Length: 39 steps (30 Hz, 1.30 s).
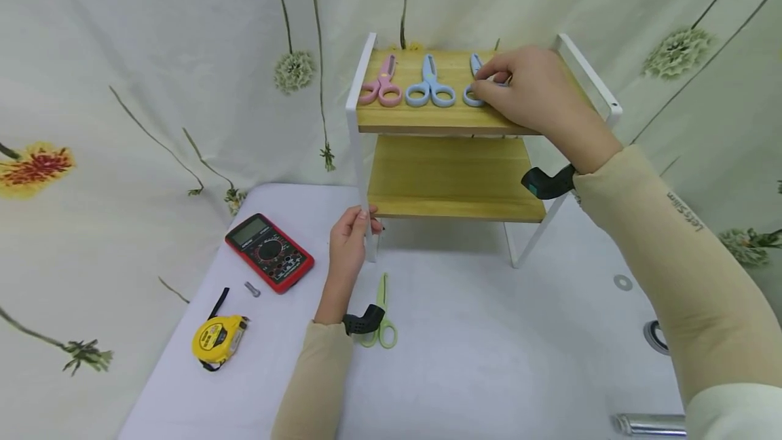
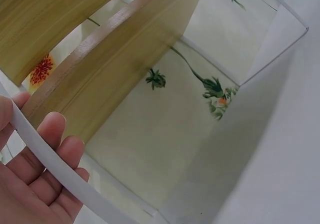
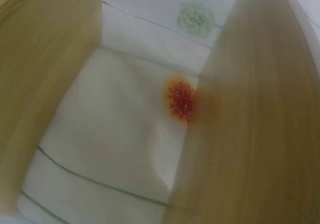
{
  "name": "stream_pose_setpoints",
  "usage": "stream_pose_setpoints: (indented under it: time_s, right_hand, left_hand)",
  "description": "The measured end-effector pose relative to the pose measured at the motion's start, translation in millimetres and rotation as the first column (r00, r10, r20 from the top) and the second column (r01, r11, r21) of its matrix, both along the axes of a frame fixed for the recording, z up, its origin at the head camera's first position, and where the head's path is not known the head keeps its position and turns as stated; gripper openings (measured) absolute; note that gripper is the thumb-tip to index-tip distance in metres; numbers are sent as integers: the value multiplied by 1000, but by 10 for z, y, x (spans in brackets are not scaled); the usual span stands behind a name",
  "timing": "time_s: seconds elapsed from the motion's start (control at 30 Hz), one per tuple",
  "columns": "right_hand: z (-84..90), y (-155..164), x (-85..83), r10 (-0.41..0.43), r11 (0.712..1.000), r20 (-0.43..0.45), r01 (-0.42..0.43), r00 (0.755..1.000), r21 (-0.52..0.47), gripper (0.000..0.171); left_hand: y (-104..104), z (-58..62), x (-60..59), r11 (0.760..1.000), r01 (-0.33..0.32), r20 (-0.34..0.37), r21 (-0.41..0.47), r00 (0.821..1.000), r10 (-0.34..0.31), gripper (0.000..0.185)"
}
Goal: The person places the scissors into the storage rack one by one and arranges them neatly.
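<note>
A two-tier shelf rack (image 1: 452,172) with wooden boards and a white metal frame stands on the table. My left hand (image 1: 349,240) holds its left front leg (image 2: 47,156), thumb on one side and fingers curled behind. Up on the top board, pink scissors (image 1: 386,83) and light blue scissors (image 1: 430,83) lie side by side, blades toward the back. To their right is a second pair of blue scissors (image 1: 474,63), whose handle my right hand (image 1: 528,87) pinches; that hand hides part of it. Green scissors (image 1: 383,294) lie on the table, partly behind the left wrist camera.
Left on the table are a red multimeter (image 1: 269,252), a bolt (image 1: 252,289) and a yellow tape measure (image 1: 220,340). Toward the right lie a washer (image 1: 623,282), a dark ring-shaped roll (image 1: 654,337) and a shiny metal cylinder (image 1: 650,424). A flowered cloth (image 1: 183,53) hangs behind.
</note>
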State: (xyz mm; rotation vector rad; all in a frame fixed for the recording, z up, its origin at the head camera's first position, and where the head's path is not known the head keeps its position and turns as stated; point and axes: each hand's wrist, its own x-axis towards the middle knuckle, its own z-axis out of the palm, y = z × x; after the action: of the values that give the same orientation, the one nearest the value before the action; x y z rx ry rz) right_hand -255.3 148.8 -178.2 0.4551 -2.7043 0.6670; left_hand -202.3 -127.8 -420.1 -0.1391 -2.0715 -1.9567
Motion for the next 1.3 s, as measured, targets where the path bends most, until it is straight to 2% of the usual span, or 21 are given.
stream_pose_setpoints:
  time_s: [0.2, 0.53, 0.63, 0.73, 0.8, 0.83, 0.9, 1.0, 1.03, 1.07, 1.13, 1.17, 1.23, 1.3]
  right_hand:
    - [10, -26, 25, 51, 998, -43, -49, 998, 33, 33]
    - [17, -43, 31, 74, 997, -86, -72, 994, 27, 34]
    - [16, -33, 61, 54, 998, -89, -55, 995, -6, 36]
    - [-19, -15, 106, 38, 993, -179, -57, 983, -104, 36]
    - [-68, -6, 154, 40, 981, -283, -92, 958, -173, 35]
    - [-106, -7, 175, 62, 972, -362, -138, 930, -190, 34]
    - [-199, -29, 240, 107, 954, -508, -232, 855, -190, 32]
    - [-402, -110, 410, 174, 907, -647, -377, 742, -188, 29]
    - [-490, -145, 480, 203, 885, -673, -427, 711, -185, 28]
    - [-584, -181, 560, 229, 866, -681, -465, 695, -183, 26]
    - [-800, -248, 743, 298, 841, -648, -515, 700, -169, 20]
    - [-916, -283, 836, 341, 835, -601, -526, 723, -159, 18]
    - [-1160, -369, 997, 428, 832, -447, -536, 786, -144, 15]
    - [-1410, -467, 1123, 480, 850, -217, -512, 850, -127, 15]
  left_hand:
    - [-24, 11, 0, 1000, 5, 19, -1, 1000, -5, 30]
    - [-33, 14, 1, 1000, -4, 3, -5, 1000, 4, 30]
    - [-28, 18, 12, 1000, -1, 6, -2, 1000, 1, 30]
    - [-25, 17, 22, 1000, 2, 10, -9, 1000, -2, 30]
    - [-25, 14, 27, 1000, 4, 8, -11, 1000, -4, 30]
    - [-25, 13, 27, 1000, 2, 7, -11, 1000, -2, 30]
    - [-27, 11, 29, 1000, 1, -2, -7, 1000, -1, 30]
    - [-30, 8, 31, 1000, 4, -10, 12, 1000, -4, 29]
    - [-31, 7, 31, 1000, 6, -12, 16, 1000, -6, 29]
    - [-30, 7, 33, 1000, 11, -17, 22, 1000, -10, 29]
    - [-30, 7, 33, 1000, 18, -16, 25, 1000, -18, 30]
    - [-30, 7, 32, 1000, 20, -12, 18, 1000, -20, 30]
    - [-30, 12, 30, 1000, 21, -11, 10, 1000, -21, 30]
    - [-30, 18, 30, 1000, 21, -12, 3, 1000, -21, 30]
